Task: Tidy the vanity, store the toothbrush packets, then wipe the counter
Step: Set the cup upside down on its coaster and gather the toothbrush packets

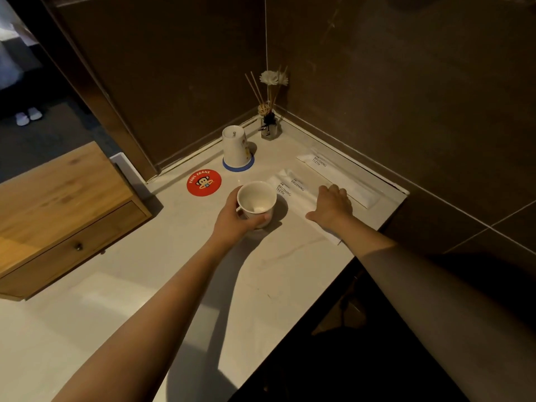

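My left hand [232, 219] grips an upright white cup [256, 201], empty inside, standing on the pale counter [179, 271]. My right hand [332, 206] lies palm down on two overlapping white toothbrush packets [287, 188] marked "BRUSHING TEETH". Whether its fingers pinch a packet is hidden. A third packet [342, 178] lies apart, along the back wall. A red round coaster [204, 182] sits just left of the held cup. A second white cup [236, 146] stands upside down on a blue coaster [238, 166] further back.
A reed diffuser bottle [270, 127] with sticks and a white flower fills the back corner. A wooden drawer box [63, 216] stands on the counter at the left. The counter's edge [362, 250] drops off at the right. Dark tiled walls enclose the corner.
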